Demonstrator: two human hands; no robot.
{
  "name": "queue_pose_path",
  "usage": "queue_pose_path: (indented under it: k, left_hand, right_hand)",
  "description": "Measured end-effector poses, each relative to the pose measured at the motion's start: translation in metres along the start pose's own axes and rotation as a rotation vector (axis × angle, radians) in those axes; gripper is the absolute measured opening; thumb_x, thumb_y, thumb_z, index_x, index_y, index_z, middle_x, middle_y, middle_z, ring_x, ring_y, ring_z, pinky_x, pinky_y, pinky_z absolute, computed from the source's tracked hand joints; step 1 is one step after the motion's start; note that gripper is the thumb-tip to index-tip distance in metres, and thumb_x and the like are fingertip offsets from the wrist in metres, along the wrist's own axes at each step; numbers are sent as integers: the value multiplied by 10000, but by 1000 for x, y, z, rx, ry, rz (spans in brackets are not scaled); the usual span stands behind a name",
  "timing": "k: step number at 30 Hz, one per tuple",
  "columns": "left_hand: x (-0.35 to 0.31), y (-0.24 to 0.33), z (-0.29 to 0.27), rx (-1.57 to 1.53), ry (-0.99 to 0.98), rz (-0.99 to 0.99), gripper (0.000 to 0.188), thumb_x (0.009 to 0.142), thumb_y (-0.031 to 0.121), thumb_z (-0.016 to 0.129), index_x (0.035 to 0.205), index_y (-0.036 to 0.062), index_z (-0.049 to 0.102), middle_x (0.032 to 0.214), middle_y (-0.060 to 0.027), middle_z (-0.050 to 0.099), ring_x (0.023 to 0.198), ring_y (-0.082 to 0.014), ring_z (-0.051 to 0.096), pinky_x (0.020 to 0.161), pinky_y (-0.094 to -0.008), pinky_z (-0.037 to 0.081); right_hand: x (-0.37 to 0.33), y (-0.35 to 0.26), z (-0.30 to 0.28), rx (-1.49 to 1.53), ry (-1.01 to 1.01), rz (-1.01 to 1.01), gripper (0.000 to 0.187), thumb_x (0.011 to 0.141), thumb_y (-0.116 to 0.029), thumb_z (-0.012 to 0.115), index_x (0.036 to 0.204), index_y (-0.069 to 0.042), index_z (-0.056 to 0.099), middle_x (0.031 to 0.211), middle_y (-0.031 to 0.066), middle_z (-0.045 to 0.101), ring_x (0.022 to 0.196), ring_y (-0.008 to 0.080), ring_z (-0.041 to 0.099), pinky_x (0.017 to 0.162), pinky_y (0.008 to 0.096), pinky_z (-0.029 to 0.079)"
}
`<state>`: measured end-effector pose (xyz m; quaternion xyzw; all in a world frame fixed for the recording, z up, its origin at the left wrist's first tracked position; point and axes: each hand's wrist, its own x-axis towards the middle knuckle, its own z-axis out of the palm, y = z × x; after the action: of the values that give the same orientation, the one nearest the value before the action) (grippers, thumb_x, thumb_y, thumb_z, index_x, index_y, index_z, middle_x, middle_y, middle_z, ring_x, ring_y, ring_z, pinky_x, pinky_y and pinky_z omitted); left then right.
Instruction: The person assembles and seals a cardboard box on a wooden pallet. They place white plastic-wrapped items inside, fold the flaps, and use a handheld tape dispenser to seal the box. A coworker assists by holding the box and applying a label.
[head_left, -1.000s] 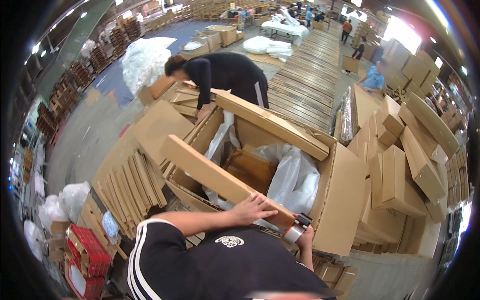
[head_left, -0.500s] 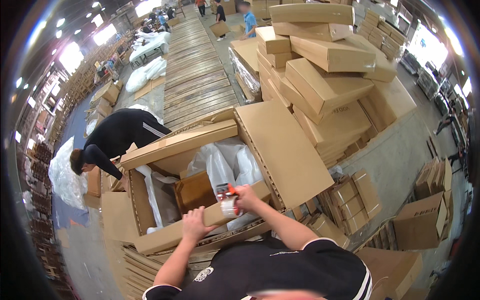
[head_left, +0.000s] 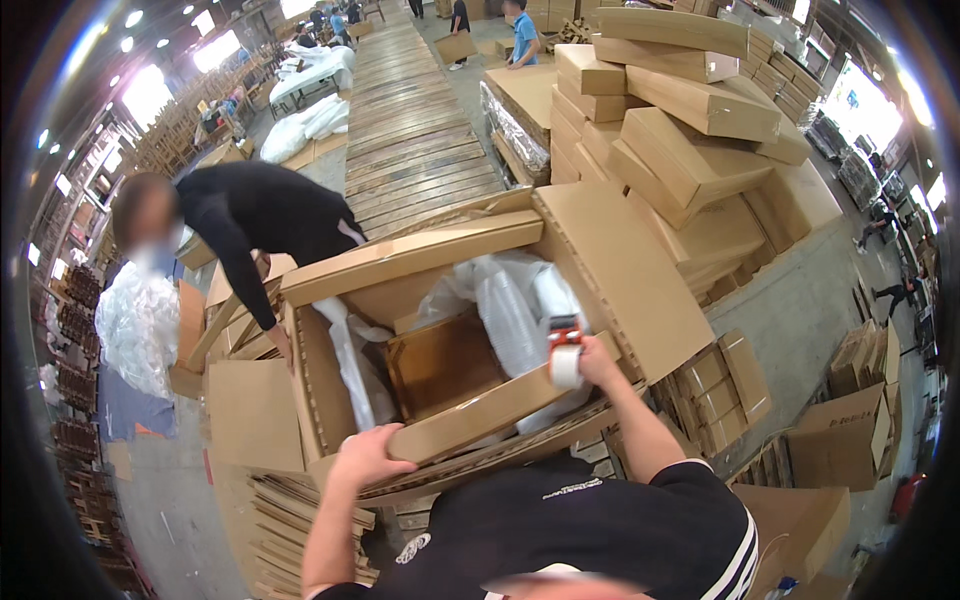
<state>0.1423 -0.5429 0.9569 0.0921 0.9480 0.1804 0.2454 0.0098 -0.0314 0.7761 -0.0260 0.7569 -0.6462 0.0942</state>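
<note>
My right hand (head_left: 600,361) is closed round an orange-and-black tape dispenser (head_left: 565,352) with a wide roll, held over the near right part of a large open carton (head_left: 305,395). My left hand (head_left: 368,457) lies on the left end of a long, narrow cardboard piece (head_left: 490,407) along the carton's near side, thumb spread from the fingers. A similar long cardboard piece (head_left: 420,258) lies along the far side. Inside, a brown wooden piece of furniture (head_left: 445,365) sits beside white bubble wrap (head_left: 510,310).
A co-worker (head_left: 265,210) bends at the carton's left end, one hand on its edge. Large flaps (head_left: 640,270) stick out at both ends. Stacked boxes (head_left: 690,150) stand at the far right. A slatted wooden walkway (head_left: 415,130) runs away behind. Flat cardboard strips (head_left: 290,530) lie at near left.
My left hand has slid leftward to the end of the near cardboard piece. My right hand has shifted right with the tape dispenser. The co-worker has raised their head; the whole view has shifted.
</note>
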Motion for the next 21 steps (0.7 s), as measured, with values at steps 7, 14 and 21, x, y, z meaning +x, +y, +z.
queue_pose_path:
  k: [7,14,21]
  left_hand:
    - [-23,-151,-42,-44,-369,50,1017,726,713,907,1475,79,638,1340,-221,746,1264,-397,706,1075,-479,568]
    - [-9,-141,-16,130,-359,200,936,779,828,780,1241,17,701,1035,-240,793,989,-440,766,897,-521,601]
    - [-6,-167,-31,-140,-635,51,1061,862,836,699,1550,43,546,1367,-262,716,1294,-433,674,1115,-507,515]
  right_hand:
    - [-20,-20,58,-97,734,17,287,947,-15,617,1198,-11,757,1013,74,785,827,188,726,735,364,575]
    - [-46,-33,163,-130,797,-112,275,988,-96,691,1250,-17,724,1071,73,767,927,211,722,851,367,584]
    - [-39,-9,147,114,811,-88,207,1003,-110,695,1121,55,733,997,79,748,873,159,687,749,344,567]
